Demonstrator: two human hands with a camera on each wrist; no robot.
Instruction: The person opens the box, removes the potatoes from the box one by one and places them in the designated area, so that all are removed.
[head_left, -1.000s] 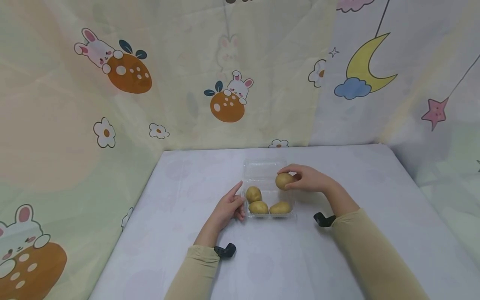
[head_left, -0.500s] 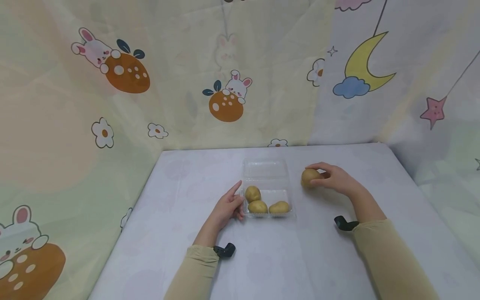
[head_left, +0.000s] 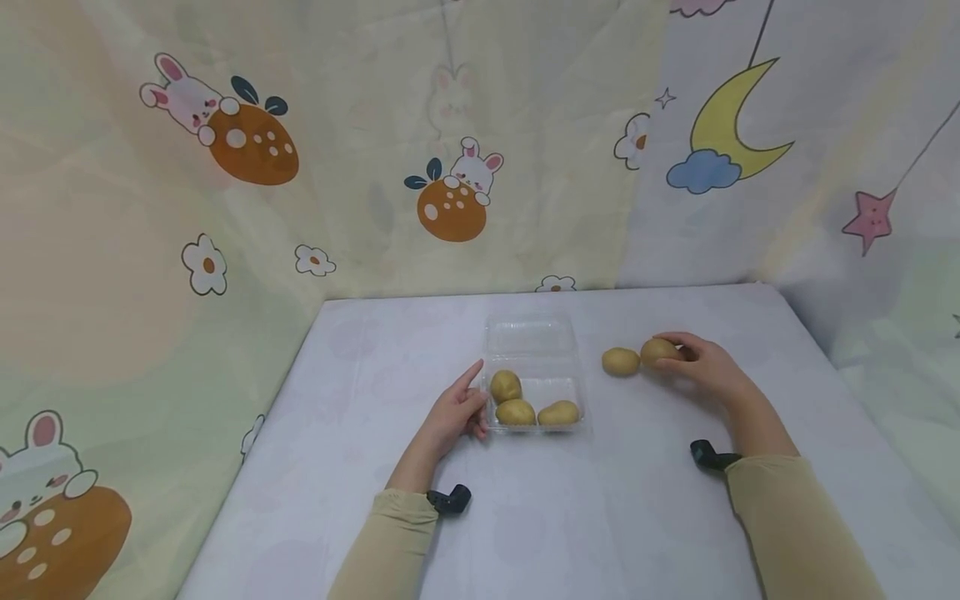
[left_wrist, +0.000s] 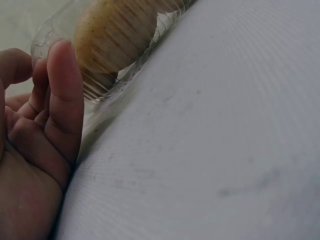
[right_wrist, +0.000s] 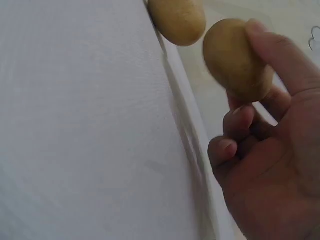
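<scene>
A clear plastic clamshell box (head_left: 551, 390), lid (head_left: 529, 337) folded back, stands on the table. Inside lie three potatoes: one at the back left (head_left: 506, 386), one at the front left (head_left: 516, 412) and one at the front right (head_left: 558, 412). My left hand (head_left: 452, 415) holds the box's left edge between thumb and bent fingers, index finger stretched forward; the left wrist view shows its fingertips (left_wrist: 65, 60) at the ribbed corner. My right hand (head_left: 708, 364) grips a potato (right_wrist: 235, 60) between thumb and fingers. Immediately left of that potato, another potato (head_left: 621, 362) lies on the table.
A white cloth covers the table (head_left: 570, 508). Patterned fabric (head_left: 375, 167) with cartoon rabbits, flowers and a moon hangs behind and at both sides. Black wrist devices sit at the left cuff (head_left: 450, 500) and the right cuff (head_left: 711, 456).
My right hand has moved right from above the box, a potato in its grip. A potato now shows on the table where that hand was half a second ago. My left hand stays put.
</scene>
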